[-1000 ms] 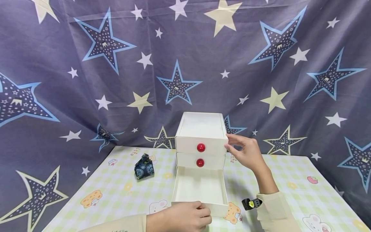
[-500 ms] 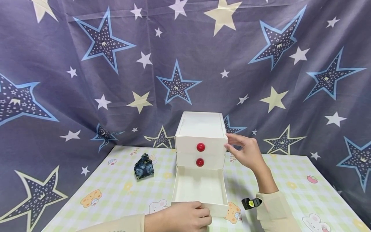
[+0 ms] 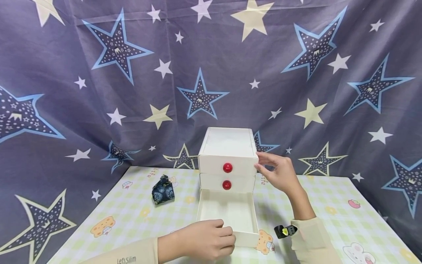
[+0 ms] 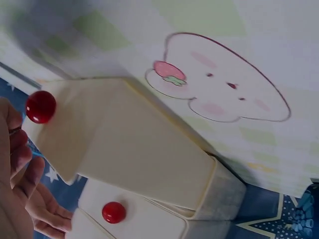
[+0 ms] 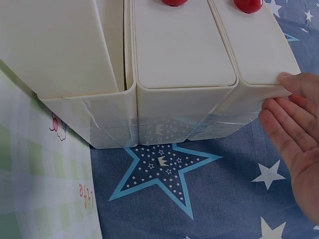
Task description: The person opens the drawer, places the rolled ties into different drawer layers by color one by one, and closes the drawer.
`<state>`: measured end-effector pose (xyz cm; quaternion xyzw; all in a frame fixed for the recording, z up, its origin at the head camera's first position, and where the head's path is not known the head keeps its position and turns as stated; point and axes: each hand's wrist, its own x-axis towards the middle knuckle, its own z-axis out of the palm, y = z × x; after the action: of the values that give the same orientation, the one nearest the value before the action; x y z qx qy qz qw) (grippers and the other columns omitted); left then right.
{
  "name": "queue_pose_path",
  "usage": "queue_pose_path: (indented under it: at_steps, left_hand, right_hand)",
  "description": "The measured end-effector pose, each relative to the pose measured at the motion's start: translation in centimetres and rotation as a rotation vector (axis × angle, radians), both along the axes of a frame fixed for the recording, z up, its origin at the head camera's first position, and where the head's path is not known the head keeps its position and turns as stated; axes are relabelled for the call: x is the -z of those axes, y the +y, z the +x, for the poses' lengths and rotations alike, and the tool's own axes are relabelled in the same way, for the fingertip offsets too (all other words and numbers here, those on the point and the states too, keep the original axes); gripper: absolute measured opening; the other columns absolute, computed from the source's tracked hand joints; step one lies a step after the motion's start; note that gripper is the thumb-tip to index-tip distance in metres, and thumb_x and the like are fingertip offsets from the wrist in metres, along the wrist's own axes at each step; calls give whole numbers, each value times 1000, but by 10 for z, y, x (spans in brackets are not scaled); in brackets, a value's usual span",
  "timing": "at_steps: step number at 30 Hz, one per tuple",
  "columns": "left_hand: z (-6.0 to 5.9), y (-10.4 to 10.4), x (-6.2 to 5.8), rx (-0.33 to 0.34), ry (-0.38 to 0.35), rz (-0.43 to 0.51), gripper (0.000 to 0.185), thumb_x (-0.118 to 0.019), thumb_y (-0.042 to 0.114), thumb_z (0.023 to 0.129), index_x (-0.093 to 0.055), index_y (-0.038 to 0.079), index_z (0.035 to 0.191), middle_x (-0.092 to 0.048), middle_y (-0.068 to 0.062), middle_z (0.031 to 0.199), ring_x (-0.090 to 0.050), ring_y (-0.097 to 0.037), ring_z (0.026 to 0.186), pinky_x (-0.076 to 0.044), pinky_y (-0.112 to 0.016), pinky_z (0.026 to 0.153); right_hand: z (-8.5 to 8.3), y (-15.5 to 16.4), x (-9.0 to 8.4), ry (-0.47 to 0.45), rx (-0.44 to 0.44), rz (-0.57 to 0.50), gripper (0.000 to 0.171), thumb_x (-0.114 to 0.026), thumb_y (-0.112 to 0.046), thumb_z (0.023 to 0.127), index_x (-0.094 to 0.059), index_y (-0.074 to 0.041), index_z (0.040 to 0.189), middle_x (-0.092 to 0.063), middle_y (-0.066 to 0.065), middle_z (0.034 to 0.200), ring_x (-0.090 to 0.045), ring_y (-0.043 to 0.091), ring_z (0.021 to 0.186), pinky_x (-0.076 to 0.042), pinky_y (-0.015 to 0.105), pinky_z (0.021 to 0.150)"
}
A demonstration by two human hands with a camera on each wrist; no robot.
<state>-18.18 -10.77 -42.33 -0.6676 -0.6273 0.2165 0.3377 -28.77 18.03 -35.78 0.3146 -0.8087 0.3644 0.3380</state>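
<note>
A white three-drawer cabinet (image 3: 227,143) stands at the middle of the table. Its top two drawers are closed, each with a red knob (image 3: 227,168). The bottom drawer (image 3: 227,212) is pulled out and looks empty. My left hand (image 3: 204,240) hovers at the drawer's front rim with fingers loosely curled, hiding the knob in the head view. In the left wrist view that knob (image 4: 41,106) is free beside my fingers (image 4: 15,149). My right hand (image 3: 275,171) has straight fingers touching the cabinet's upper right side (image 5: 259,102), with a fingertip (image 5: 291,82) at the corner.
A small dark blue patterned folded object (image 3: 163,190) sits on the table to the cabinet's left. The table (image 3: 329,205) wears a pale checked cloth with cartoon prints. A star-patterned curtain (image 3: 99,91) hangs close behind and wraps both sides.
My left hand has risen and shifted slightly left from the drawer's front, off the knob. The drawer, cabinet and right hand stay where they were.
</note>
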Motion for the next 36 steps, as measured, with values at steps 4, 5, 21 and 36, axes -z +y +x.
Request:
queue_pose_path:
  at_steps: [4, 5, 21, 36]
  left_hand:
    - [-6, -3, -3, 16, 27, 27, 29, -39, 21, 109, -66, 26, 99, -57, 10, 100, -47, -10, 86, -41, -24, 70]
    - [-7, -4, -3, 22, 30, 36, 28, -40, 21, 108, -66, 25, 99, -57, 10, 100, -47, -10, 85, -41, -24, 69]
    - [-29, -29, -24, -88, 36, 115, 22, -48, 25, 95, -68, 20, 103, -59, 6, 98, -51, -14, 88, -43, -26, 72]
    - [-54, -72, -17, -298, 12, 153, 29, -68, 30, 86, -67, 16, 111, -63, 2, 106, -52, -17, 91, -45, -30, 71]
  right_hand:
    - [0, 0, 0, -2, 0, -5, 39, -83, -6, 85, -73, -1, 122, -78, 11, 100, -77, 24, 86, -61, 40, 72]
    - [0, 1, 0, -2, 1, -5, 39, -83, -6, 85, -73, -1, 122, -78, 11, 99, -77, 25, 86, -61, 40, 72]
    - [-3, 1, 0, 4, -1, -5, 39, -83, -6, 85, -73, -1, 122, -78, 10, 99, -77, 23, 86, -61, 38, 73]
    - [-3, 2, 3, 3, -16, -11, 39, -83, -6, 85, -73, -1, 122, -78, 9, 99, -77, 22, 86, -56, 16, 76]
